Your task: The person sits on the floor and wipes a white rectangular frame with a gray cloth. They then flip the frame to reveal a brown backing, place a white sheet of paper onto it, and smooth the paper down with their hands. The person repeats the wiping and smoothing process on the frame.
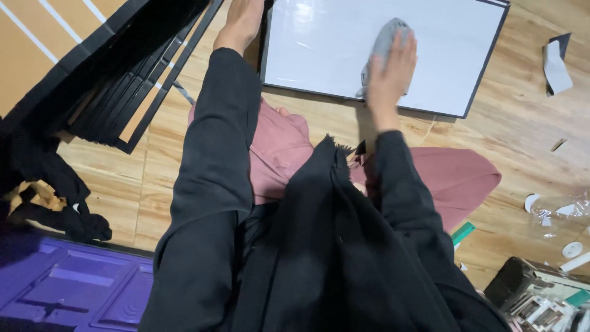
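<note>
A white board with a thin black frame (319, 43) lies flat on the wooden floor in front of me. My right hand (391, 71) presses a grey cloth (384, 40) flat against the board's surface, fingers spread over it. My left hand (241, 21) rests at the board's left edge, near its frame; its fingers run out of view at the top. Both arms wear black sleeves, and my legs in pink trousers (458, 178) are folded beneath me.
A stack of black frames (123, 74) leans at the upper left. Dark clothing (49, 190) and a purple plastic tray (74, 286) lie at the left. Paper scraps (556, 61), clear plastic wrap (562, 212), a green marker (463, 232) and a box of small items (541, 298) sit at the right.
</note>
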